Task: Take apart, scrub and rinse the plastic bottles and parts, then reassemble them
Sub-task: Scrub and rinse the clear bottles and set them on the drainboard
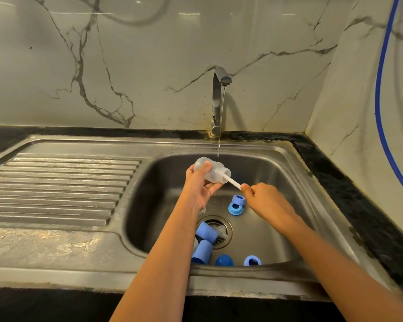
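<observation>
Clear plastic bottle (211,171) gripped in left hand (199,190), right hand (266,202) holding brush handle (233,182)

I'm seeing two bare forearms, slim and long, ending in a bare left hand (197,190) and right hand (269,203).

Warm, dim yellowish light surrounds me; ceiling lamps glare off the marble wall (149,54), and edges bow outward.
</observation>
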